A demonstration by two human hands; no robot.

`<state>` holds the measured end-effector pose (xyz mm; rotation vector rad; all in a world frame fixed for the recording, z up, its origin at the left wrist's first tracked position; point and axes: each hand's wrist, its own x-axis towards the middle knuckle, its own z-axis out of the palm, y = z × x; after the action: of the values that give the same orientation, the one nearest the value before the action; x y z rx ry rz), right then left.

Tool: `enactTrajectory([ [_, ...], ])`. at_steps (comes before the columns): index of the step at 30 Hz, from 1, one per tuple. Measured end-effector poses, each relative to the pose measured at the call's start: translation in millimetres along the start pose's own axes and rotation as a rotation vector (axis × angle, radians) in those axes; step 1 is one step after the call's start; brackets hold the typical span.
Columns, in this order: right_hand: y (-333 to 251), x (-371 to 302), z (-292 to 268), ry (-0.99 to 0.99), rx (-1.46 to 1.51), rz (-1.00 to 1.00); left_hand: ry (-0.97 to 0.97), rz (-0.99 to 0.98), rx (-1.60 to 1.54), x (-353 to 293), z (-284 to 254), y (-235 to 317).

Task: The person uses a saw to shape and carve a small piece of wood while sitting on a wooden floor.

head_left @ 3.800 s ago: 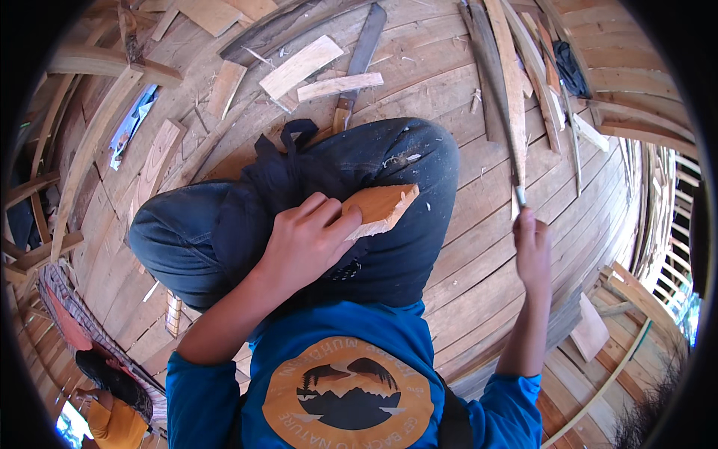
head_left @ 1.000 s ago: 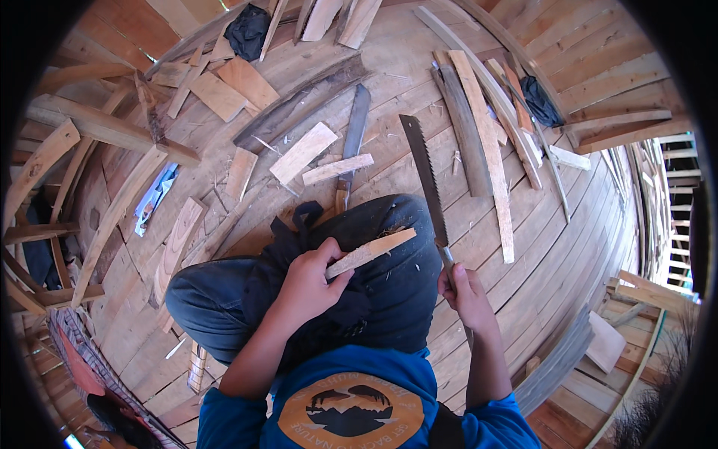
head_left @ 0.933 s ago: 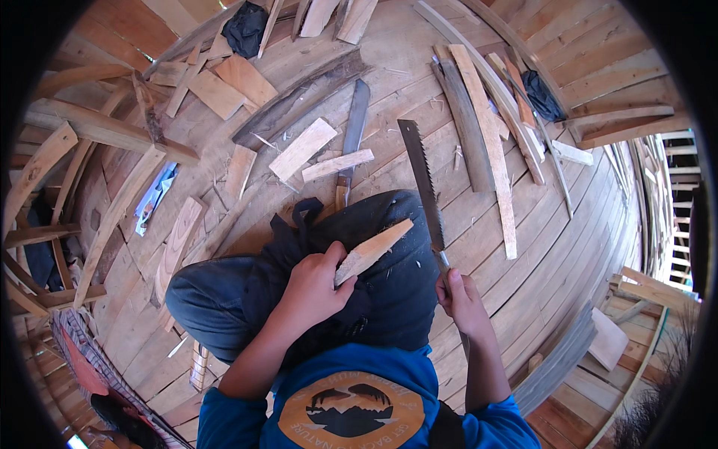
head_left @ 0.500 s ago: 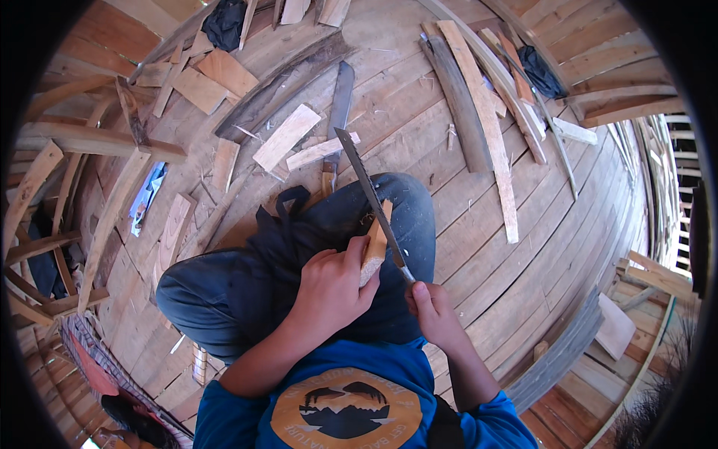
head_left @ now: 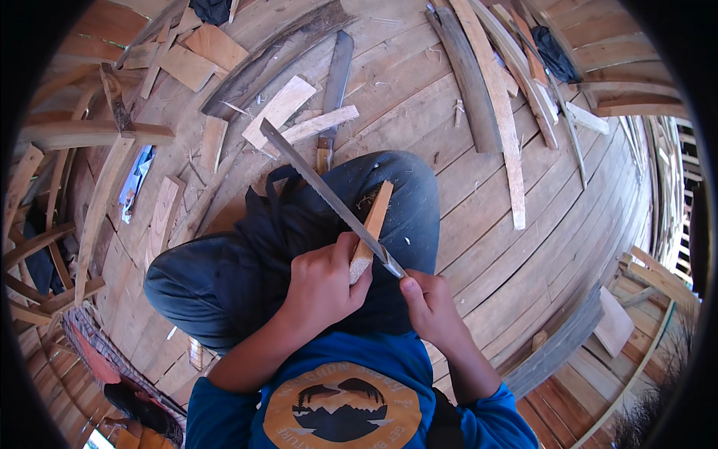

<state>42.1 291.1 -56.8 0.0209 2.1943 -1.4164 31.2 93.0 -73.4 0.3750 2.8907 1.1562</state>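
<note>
My left hand is closed round a short, pale piece of wood, held slanting over my crossed legs. The wood's cut end faces me beside my fingers. In my right hand is the handle of a long knife with a narrow dark blade, one edge of which looks notched. The blade lies across the wood close to my left fingers, its tip pointing to the far left. My right fingers hide most of the handle.
On the plank floor beyond my legs lie a wooden-handled machete, offcuts and a curved slab. Long strips lie at the far right. Curved timbers stand on the left.
The knife has swung to the left and now crosses the wood lower down, nearer my left fingers. My right hand has moved slightly toward my left hand. Both grips stay closed.
</note>
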Motion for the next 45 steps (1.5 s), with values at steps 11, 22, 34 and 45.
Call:
enactTrajectory([
  [11, 0.4, 6.2, -1.0, 0.023, -0.149, 0.003, 0.015, -0.012, -0.067, -11.1, 13.5, -12.7],
  [22, 4.3, 9.3, 6.5, 0.055, -0.219, -0.036, 0.070, -0.019, -0.147, -14.0, 16.9, -20.0],
  [34, 11.0, 21.2, 0.8, 0.119, -0.432, -0.023, 0.089, -0.056, -0.177, -17.1, 22.6, -17.0],
  [45, 1.2, 6.6, 1.0, 0.155, -0.533, -0.070, 0.108, -0.034, -0.209, -20.7, 23.9, -20.1],
])
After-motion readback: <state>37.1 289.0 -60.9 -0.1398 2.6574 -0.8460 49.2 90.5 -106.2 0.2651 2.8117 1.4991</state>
